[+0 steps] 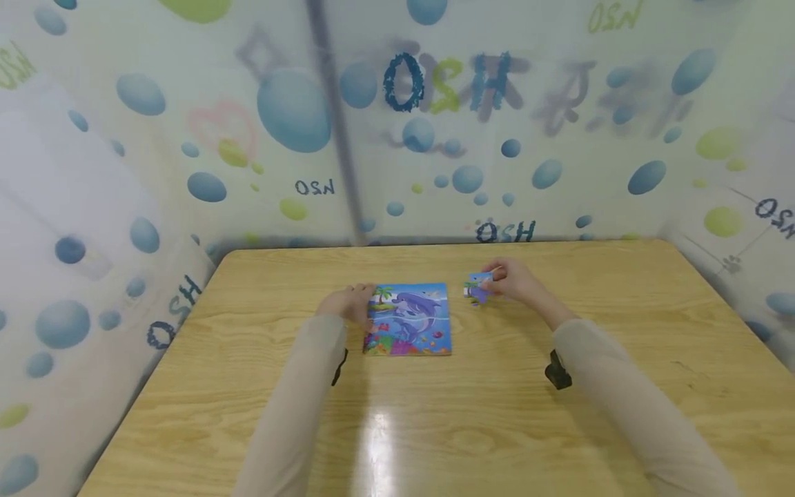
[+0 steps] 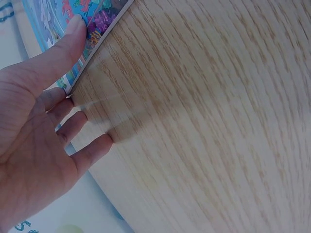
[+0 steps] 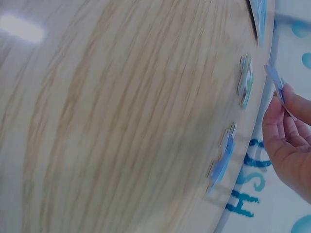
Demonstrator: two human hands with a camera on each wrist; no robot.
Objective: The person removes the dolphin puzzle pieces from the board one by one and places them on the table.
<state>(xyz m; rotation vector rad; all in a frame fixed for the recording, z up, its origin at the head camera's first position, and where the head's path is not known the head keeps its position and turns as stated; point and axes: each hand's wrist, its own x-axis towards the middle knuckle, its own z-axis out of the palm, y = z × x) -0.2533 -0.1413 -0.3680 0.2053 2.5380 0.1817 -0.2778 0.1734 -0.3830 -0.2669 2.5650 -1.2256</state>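
Note:
A square picture board (image 1: 413,321) with dolphins, a palm tree and coral lies flat on the wooden table. My left hand (image 1: 350,305) holds its left side; the left wrist view has the thumb (image 2: 70,46) over the picture and the index fingertip at a corner, the other fingers lower beside the board. To the right, my right hand (image 1: 512,279) pinches a small bluish jigsaw piece (image 3: 276,80) between thumb and fingers, raised above the table. Two loose jigsaw pieces (image 3: 245,81) lie close by in the right wrist view, one bluish piece (image 3: 223,160) farther from the board.
The light wood table (image 1: 472,421) reaches back to a patterned curtain (image 1: 435,172) with blue and green dots and lettering. Black straps (image 1: 559,373) show at both wrists. A bright reflection lies on the near tabletop.

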